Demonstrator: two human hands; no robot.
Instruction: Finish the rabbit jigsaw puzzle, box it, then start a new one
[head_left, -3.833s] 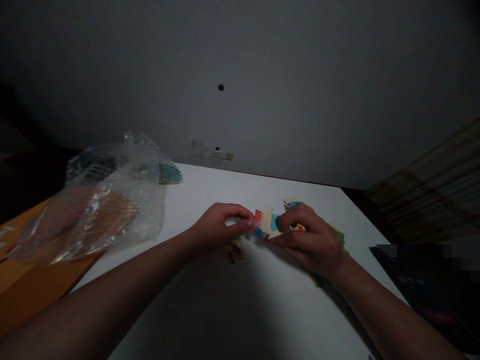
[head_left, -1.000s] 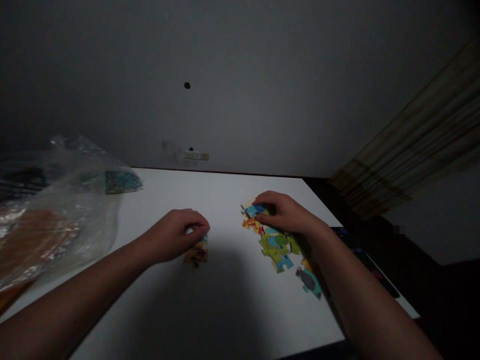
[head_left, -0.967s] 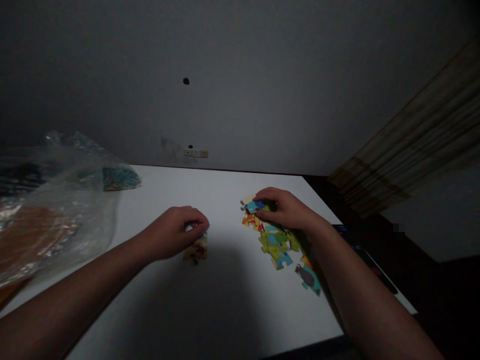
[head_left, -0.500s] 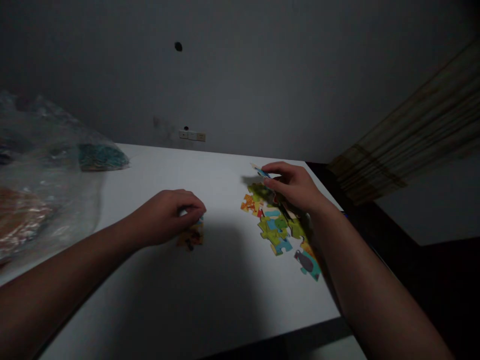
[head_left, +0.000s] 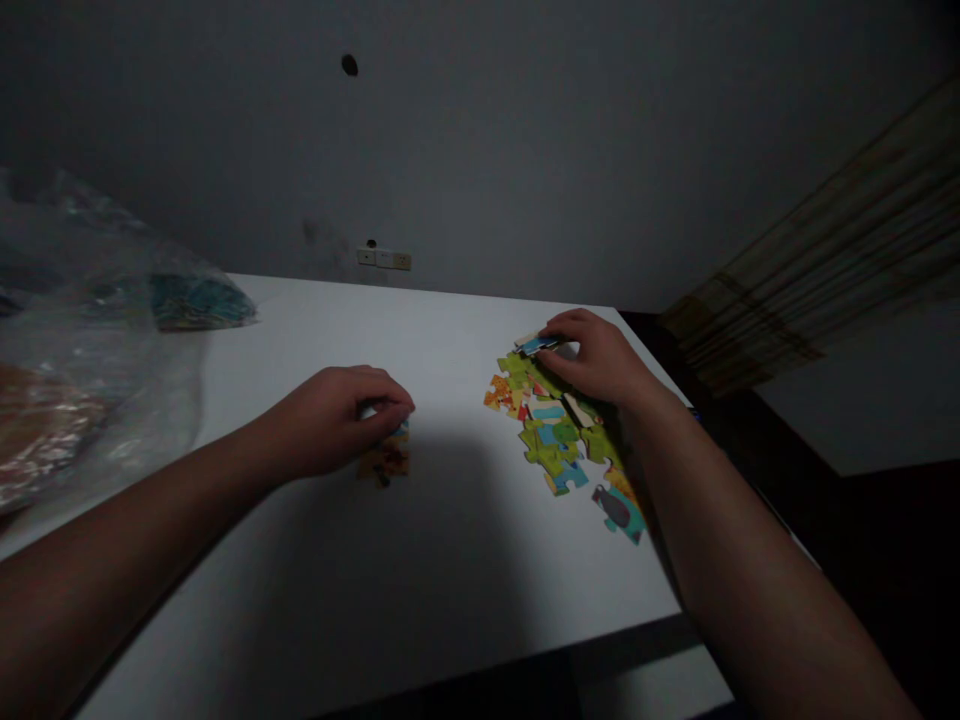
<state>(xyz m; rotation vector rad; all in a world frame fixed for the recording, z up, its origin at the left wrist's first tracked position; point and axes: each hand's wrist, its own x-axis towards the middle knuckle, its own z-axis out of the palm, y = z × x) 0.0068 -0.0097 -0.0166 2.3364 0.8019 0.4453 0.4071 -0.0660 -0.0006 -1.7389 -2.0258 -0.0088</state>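
My left hand (head_left: 341,420) is closed in a pinch at the top edge of a small orange and blue group of puzzle pieces (head_left: 391,462) on the white table. The fingers cover part of it. Further right, my right hand (head_left: 592,355) grips a blue and white puzzle piece (head_left: 534,344) between thumb and fingers, at the far end of a loose pile. In that pile, green puzzle pieces (head_left: 551,445) overlap others, with an orange spotted piece (head_left: 499,394) at its left. Nearest me lies a teal piece with a grey animal (head_left: 619,512).
Clear plastic bags (head_left: 127,370) with coloured contents stand on the left of the white table (head_left: 442,560). Behind the table is a grey wall with sockets (head_left: 384,259). A patterned curtain (head_left: 817,250) hangs at the right, past the table's edge.
My right hand has lowered the blue and white puzzle piece from a tilt above the pile to the pile's far end. My left hand stays in its pinch. The view has shifted slightly.
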